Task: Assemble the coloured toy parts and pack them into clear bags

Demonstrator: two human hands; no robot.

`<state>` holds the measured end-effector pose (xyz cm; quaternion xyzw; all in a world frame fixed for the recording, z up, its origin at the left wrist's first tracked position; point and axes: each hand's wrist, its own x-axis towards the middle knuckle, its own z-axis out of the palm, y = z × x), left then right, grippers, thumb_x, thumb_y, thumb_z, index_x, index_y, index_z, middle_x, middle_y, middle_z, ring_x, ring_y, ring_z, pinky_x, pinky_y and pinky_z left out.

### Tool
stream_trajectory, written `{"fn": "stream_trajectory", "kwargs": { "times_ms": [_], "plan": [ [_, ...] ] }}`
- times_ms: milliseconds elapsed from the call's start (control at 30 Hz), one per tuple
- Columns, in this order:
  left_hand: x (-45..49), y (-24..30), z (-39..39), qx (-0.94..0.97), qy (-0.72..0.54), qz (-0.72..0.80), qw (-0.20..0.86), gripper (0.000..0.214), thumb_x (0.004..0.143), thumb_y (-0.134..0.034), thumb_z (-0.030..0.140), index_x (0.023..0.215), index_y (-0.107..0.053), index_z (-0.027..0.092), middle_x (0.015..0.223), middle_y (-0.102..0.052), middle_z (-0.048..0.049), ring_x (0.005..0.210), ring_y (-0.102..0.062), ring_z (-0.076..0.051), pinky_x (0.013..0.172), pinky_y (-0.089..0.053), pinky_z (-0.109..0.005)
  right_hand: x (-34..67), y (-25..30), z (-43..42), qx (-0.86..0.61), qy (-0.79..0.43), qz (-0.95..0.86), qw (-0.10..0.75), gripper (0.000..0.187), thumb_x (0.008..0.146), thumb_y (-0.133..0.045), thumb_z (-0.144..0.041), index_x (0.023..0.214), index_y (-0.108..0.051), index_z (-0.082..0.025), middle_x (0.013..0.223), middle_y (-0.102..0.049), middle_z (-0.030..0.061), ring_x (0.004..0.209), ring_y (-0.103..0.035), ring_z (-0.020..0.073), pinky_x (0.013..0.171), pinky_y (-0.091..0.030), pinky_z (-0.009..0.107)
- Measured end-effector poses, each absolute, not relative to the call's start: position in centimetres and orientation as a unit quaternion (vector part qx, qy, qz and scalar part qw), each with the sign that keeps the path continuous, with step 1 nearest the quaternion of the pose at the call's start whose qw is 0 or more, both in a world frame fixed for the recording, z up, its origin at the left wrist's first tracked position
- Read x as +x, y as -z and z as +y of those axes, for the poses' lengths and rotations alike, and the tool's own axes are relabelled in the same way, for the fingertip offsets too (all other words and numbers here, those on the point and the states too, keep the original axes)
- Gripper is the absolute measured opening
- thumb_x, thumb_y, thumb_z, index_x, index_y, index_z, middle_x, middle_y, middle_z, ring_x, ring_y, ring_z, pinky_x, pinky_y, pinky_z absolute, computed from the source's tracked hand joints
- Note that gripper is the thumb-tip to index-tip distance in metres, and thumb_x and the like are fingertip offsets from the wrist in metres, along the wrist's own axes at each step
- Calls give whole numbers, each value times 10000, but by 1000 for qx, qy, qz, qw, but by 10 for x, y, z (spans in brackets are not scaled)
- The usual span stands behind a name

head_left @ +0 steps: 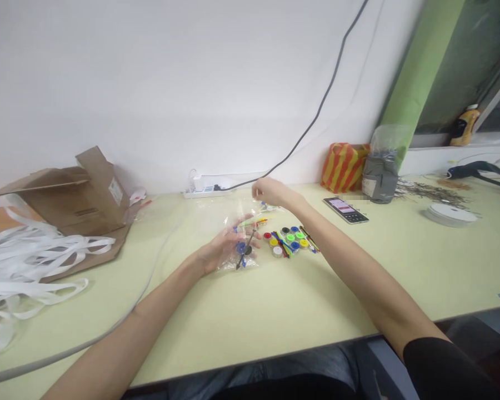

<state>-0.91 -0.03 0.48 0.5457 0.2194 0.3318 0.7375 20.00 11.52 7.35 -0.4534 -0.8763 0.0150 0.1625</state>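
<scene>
My left hand (220, 250) is closed around a clear plastic bag (229, 266) over the middle of the table. Inside or against this bag are a blue disc (240, 248), a black disc and dark and blue sticks with pointed ends. My right hand (270, 191) is raised toward the back of the table, its fingers curled inward; whatever they may hold is hidden. Just below it lie a few small coloured pieces (270, 206), partly covered by the hand. Between my forearms sits a group of several small round coloured discs (290, 237) with thin coloured sticks among them.
An open cardboard box (79, 200) and a heap of white ribbon (37, 261) fill the left. A grey cable (150, 278) crosses there. Behind is a power strip (204, 186). To the right are a phone (345, 210), a striped bag (344, 166) and a white spool (450, 214).
</scene>
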Motion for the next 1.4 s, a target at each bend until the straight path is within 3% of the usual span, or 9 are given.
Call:
{"fn": "stream_trajectory", "kwargs": {
  "times_ms": [67,133,400,500,633,867,933,1300,1400],
  "plan": [
    [-10,-3,0,545,-332,217,739,687,880,-672,284,1494,-365,309,1217,-631,-117,1040,-657,-255,904,-517,-483,211,-54,131,-481,-62,-874,30,274,729,-759,-128,998,-779,-173,992,-759,88,816,-672,179,700,-447,236],
    [-10,-2,1,547,-331,215,738,690,888,-663,286,1502,-350,311,1235,-630,-122,1049,-660,-260,898,-521,-479,219,-38,142,-492,-76,-867,-4,310,655,-821,-129,959,-789,-177,958,-765,80,793,-681,187,677,-458,239],
    [-9,-3,1,551,-327,216,737,674,890,-662,279,1496,-368,297,1224,-639,-127,1046,-663,-263,896,-524,-479,233,-34,152,-494,-102,-863,5,219,634,-819,-147,849,-784,-153,888,-768,68,772,-668,178,650,-457,228],
    [-9,-3,1,554,-328,219,733,670,888,-662,278,1494,-377,295,1188,-645,-118,1045,-663,-267,896,-522,-482,237,-45,148,-458,-132,-877,64,203,740,-728,-175,934,-764,-129,934,-764,72,770,-653,151,673,-454,220],
    [-10,-3,1,549,-325,222,737,653,897,-649,280,1492,-383,318,1193,-642,-106,1042,-661,-255,908,-520,-480,234,-58,137,-384,-169,-885,204,160,811,-600,-159,902,-721,-108,790,-719,46,693,-601,124,675,-439,226],
    [-9,-3,1,550,-327,222,736,669,873,-682,270,1478,-399,302,1186,-643,-108,1029,-662,-253,892,-524,-461,218,-99,112,-355,-41,-799,483,160,916,-509,-196,935,-659,-145,904,-695,73,826,-574,159,784,-447,283],
    [-9,-3,1,549,-327,219,737,678,866,-694,272,1476,-399,291,1182,-640,-113,1015,-665,-250,890,-524,-464,216,-112,102,-342,-36,-792,504,160,941,-495,-205,966,-650,-172,954,-690,76,868,-572,171,790,-455,290],
    [-10,-3,1,566,-332,221,721,753,850,-710,258,1514,-361,323,1185,-648,-115,1022,-669,-259,916,-511,-469,188,-119,66,-223,-155,-946,178,139,891,-620,-140,861,-753,-168,1054,-690,77,968,-614,178,883,-464,296],
    [-10,-2,2,575,-328,226,714,736,869,-693,269,1520,-355,324,1197,-641,-122,1032,-665,-266,910,-517,-471,184,-115,69,-217,-142,-947,190,237,926,-544,-98,935,-770,-168,1115,-704,91,1063,-614,186,951,-443,300]
  ]
}}
